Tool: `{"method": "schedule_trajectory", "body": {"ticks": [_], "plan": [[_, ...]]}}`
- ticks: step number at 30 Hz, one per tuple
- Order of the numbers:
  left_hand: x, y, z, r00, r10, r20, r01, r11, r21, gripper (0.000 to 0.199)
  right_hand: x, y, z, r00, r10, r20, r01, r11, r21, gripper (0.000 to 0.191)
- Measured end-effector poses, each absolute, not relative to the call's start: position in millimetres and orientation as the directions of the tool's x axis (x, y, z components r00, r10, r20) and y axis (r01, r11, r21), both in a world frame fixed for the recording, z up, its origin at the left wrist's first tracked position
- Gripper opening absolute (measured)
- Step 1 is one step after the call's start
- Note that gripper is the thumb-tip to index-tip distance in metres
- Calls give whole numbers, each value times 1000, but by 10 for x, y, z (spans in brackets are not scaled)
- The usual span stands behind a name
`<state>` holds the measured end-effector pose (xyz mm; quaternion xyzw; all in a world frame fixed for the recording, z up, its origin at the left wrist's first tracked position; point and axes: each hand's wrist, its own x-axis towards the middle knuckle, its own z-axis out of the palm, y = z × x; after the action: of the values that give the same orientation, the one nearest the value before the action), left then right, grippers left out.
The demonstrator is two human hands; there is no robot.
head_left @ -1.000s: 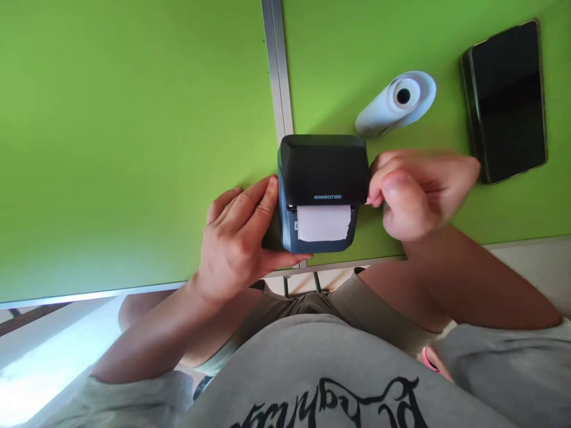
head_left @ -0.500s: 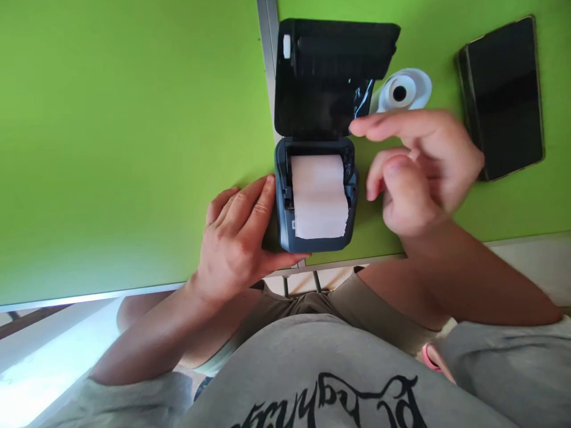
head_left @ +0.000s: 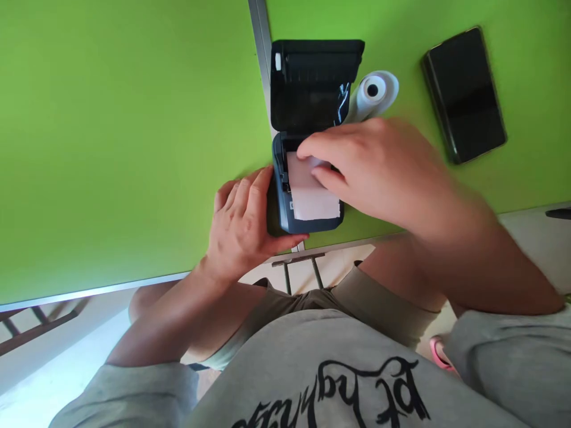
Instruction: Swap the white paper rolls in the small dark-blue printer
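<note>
A small dark receipt printer [head_left: 282, 208] stands near the table's front edge, its black lid [head_left: 307, 107] tipped up and back. In its bay sits a paper roll [head_left: 314, 199], the loose end hanging over the front. My left hand [head_left: 243, 220] braces the printer, with the fingers against its left side and the thumb along its front. My right hand [head_left: 361, 160] reaches in from the right, and its thumb and fingers are on the paper roll. That hand hides the right part of the bay.
Another white paper roll [head_left: 381, 98] lies just right of the lid. Farther right on the green table [head_left: 134, 119] is a black phone-like device [head_left: 466, 95] in a case. A metal strip [head_left: 261, 35] runs across the tabletop behind the printer.
My right hand has moved left and its fingers have come down onto the paper in the printer. My left hand keeps its hold. The whole view has shifted slightly.
</note>
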<state>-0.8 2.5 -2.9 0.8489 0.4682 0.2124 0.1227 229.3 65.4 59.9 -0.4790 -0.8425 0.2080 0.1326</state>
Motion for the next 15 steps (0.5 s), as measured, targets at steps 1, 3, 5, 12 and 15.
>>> {"method": "schedule_trajectory", "body": {"ticks": [1,3,5,12,15], "plan": [[-6,26,-31,469,849,243,742,-529,413,97,2293,671,603,-541,841,26,774,510,-375,4],[-3,28,-33,465,853,236,742,-521,421,97,2288,720,601,-576,816,47,769,560,-308,4],[-1,30,-31,462,856,233,746,-517,419,97,2280,786,615,-596,802,32,764,579,-283,6],[-8,18,-39,479,839,260,745,-545,386,98,2499,887,935,-680,733,23,596,570,-566,12],[-6,25,-42,469,837,280,743,-546,386,99,2670,786,968,-411,885,217,477,412,-777,18]]}}
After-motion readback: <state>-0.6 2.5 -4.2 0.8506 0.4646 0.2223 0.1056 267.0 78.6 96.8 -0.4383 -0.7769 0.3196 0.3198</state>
